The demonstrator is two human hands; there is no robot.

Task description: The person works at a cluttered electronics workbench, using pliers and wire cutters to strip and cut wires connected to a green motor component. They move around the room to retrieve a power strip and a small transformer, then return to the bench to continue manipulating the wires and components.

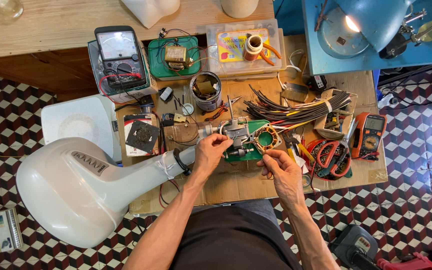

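Both forearms come up from the bottom edge toward the small fan motor with its copper-wound ring (256, 139), which sits mid-desk on a green plate. Left hand (210, 152) is curled around the motor's left end, fingers closed on the metal housing. Right hand (281, 167) sits just below the motor's copper ring, fingertips pinched together on something too small to make out, maybe a wire. Left of the motor, the big white plastic fan base (76, 190) lies on its side, neck pointing at the motor. Right of the motor are red-handled scissors (332, 157) and an orange digital multimeter (368, 134). Above the motor, a bundle of dark wires (296, 106) fans across the cardboard-covered desk (361, 80).
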